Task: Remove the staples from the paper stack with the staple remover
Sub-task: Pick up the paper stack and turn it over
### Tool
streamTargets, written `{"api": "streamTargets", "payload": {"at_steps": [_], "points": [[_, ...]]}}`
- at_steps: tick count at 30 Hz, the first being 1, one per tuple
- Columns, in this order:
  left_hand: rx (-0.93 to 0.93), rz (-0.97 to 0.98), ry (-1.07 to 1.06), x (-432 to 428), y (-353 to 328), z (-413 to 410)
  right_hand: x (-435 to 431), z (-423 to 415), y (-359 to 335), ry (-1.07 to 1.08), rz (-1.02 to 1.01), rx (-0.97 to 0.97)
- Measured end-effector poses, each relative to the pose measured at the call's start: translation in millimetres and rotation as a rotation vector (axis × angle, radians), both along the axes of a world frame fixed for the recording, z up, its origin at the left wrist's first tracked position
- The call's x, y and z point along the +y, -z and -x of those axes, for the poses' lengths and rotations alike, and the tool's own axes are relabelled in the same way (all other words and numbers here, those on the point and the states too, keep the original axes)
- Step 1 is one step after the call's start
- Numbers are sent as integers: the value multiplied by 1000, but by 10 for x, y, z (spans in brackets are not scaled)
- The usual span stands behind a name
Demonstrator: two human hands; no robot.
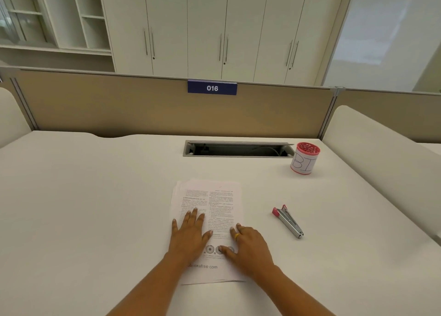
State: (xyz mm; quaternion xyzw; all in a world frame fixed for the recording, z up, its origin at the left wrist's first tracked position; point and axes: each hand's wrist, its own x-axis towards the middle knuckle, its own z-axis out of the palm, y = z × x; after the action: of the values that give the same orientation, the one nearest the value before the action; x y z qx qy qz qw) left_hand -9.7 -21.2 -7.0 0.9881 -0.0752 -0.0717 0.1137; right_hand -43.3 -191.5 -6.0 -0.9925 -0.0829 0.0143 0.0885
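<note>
Left hand (191, 237) and right hand (249, 246) lie flat on the paper stack (214, 201).
The fingers (194, 216) are straight and a little apart, holding nothing. The stack is in the middle of the counter (95, 196). The staple remover (287, 220) lies alone to its right. I cannot tell what is in the pink cup (305, 158) farther back.

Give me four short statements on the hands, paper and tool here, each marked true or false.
1. The left hand and the right hand rest on the white printed paper stack. True.
2. The right hand holds the pink-and-silver metal staple remover. False: it lies untouched on the white desk, right of the stack.
3. The pink mesh cup with a white paper label stands at the desk's far right. True.
4. The blue sign reads 061. False: it reads 016.
</note>
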Motion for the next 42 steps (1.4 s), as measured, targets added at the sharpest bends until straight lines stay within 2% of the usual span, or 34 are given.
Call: {"api": "streamTargets", "payload": {"at_steps": [7, 12, 17, 23, 33, 42], "points": [[3, 29, 7, 63, 32, -85, 156, 157, -161, -104, 34, 11], [-35, 81, 106, 288, 133, -43, 113, 86, -260, 1, -265, 51], [-5, 162, 222, 462, 122, 5, 4, -69, -217, 116, -388, 57], [35, 334, 262, 580, 57, 75, -116, -280, -202, 212, -308, 91], [-63, 415, 217, 569, 132, 91, -157, -455, -281, 335, -286, 100], [-135, 424, 172, 487, 159, 129, -136, -472, -370, 500, -297, 250]]}}
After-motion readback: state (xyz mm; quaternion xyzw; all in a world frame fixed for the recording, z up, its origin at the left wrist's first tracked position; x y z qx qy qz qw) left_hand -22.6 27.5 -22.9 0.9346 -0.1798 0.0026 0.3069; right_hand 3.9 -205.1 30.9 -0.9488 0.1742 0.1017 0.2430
